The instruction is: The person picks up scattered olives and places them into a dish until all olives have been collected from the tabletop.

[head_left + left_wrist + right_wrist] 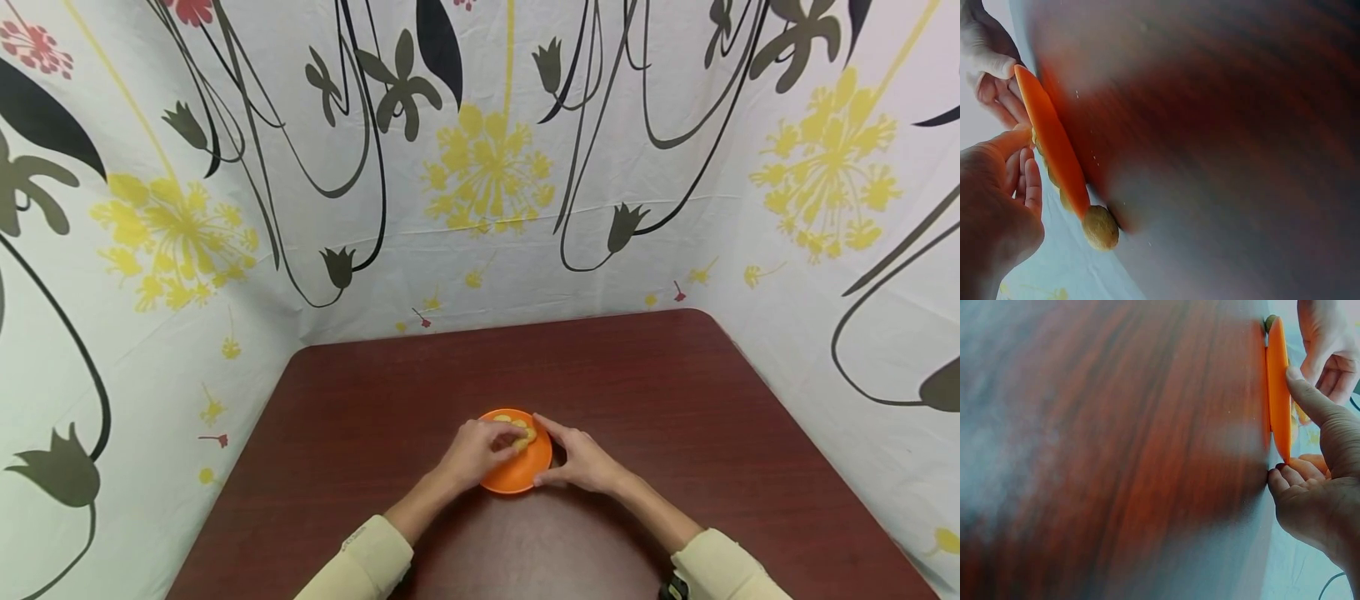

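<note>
An orange plate (510,482) stands on the table with several pale yellow round slices (504,418) on its far part. My left hand (477,450) reaches over the plate from the left, and its thumb and fingertips pinch at one of the slices. Fingers partly hide that slice. From the right, my right hand (588,461) grips the plate by its rim, the thumb on the near side and the fingers farther along. A brown, rough-skinned round thing, like a whole potato (1100,227), lies against the plate's edge in the left wrist view.
The dark red-brown table (390,383) has rounded far corners. White cloth (487,283) printed with flowers hangs behind it and along both sides. Light sleeves (367,562) cover both forearms.
</note>
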Action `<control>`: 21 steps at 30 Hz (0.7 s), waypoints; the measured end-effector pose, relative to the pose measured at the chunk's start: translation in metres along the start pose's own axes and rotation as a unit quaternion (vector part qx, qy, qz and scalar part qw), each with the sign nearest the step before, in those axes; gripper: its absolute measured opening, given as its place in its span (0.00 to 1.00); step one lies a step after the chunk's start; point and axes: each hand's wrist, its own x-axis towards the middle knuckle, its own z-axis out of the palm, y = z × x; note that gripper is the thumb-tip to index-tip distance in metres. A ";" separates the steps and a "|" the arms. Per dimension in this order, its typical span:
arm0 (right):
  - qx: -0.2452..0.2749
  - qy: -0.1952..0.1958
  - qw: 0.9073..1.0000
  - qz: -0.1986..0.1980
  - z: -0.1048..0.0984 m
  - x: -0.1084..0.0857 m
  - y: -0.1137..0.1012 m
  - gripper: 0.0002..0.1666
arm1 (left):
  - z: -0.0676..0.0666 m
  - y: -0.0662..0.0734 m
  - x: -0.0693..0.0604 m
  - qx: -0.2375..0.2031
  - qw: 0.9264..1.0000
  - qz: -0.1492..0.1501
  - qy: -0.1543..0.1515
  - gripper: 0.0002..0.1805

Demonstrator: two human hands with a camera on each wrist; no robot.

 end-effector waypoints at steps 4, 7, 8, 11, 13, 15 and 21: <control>0.002 0.000 1.000 -0.005 -0.001 -0.001 0.000 0.63 | 0.003 0.002 0.001 0.017 1.000 -0.001 0.007 0.15; 0.010 -0.001 1.000 -0.011 -0.001 -0.001 -0.001 0.63 | 0.005 0.002 0.002 0.036 0.999 0.000 0.014 0.15; 0.012 0.000 1.000 -0.014 -0.001 -0.001 -0.001 0.63 | 0.006 0.001 0.002 0.043 0.999 0.001 0.016 0.15; 0.016 0.000 1.000 -0.017 -0.001 -0.001 -0.001 0.63 | 0.007 0.000 0.003 0.056 0.998 0.002 0.025 0.15; 0.014 0.002 1.000 -0.018 -0.001 -0.001 -0.001 0.63 | 0.008 0.000 0.003 0.061 0.998 0.003 0.029 0.14; 0.011 0.003 1.000 -0.018 -0.001 -0.001 0.000 0.63 | 0.009 0.000 0.003 0.063 0.997 0.004 0.033 0.11; 0.005 0.006 1.000 -0.020 -0.001 -0.001 -0.001 0.63 | 0.011 -0.001 0.003 0.063 0.997 0.001 0.033 0.06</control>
